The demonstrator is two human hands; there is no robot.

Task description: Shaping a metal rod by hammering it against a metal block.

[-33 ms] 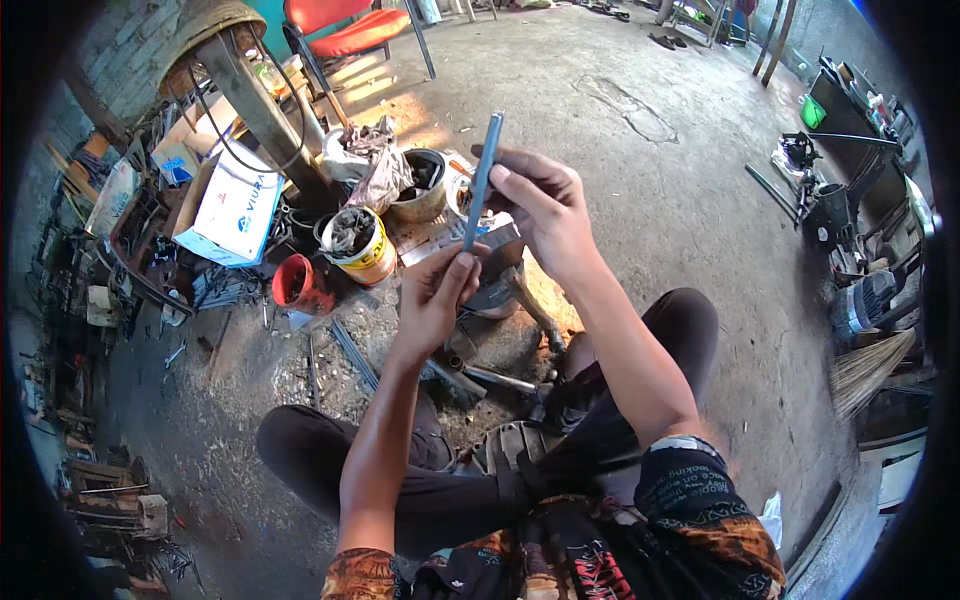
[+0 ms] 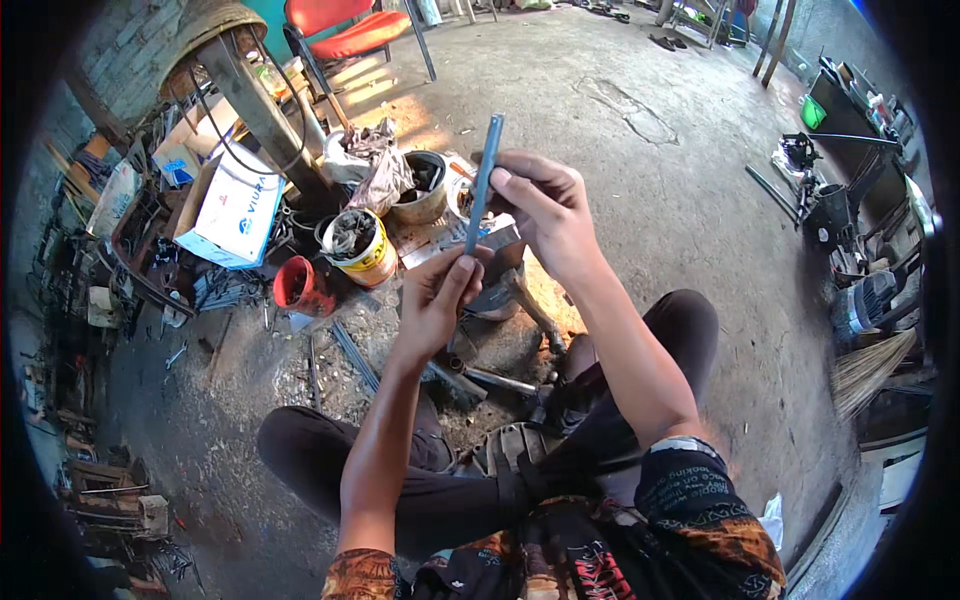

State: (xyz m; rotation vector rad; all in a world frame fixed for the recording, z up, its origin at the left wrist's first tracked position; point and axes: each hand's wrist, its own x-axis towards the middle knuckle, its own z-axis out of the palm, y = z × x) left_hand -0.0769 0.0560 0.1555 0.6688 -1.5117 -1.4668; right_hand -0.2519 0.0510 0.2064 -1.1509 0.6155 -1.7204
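Note:
A narrow grey metal bar (image 2: 482,180) is held up in front of me, nearly upright with its top leaning slightly right. My left hand (image 2: 432,305) pinches its lower part between thumb and fingers. Higher up, my right hand (image 2: 545,205) grips the bar with the thumb against its side. Below and behind the hands stands a dark metal block (image 2: 495,295), partly hidden by them. Rods and a hammer-like tool (image 2: 503,381) lie on the ground between my crossed legs. Several thin metal bars (image 2: 355,355) rest on the floor left of my left hand.
A yellow-labelled bucket (image 2: 368,262) of dark scraps, a red bucket (image 2: 304,286) and a white cardboard box (image 2: 235,215) stand at the left. Behind them rises a post (image 2: 255,115). A red chair (image 2: 362,35) is farther back. A straw broom (image 2: 870,372) lies at the right.

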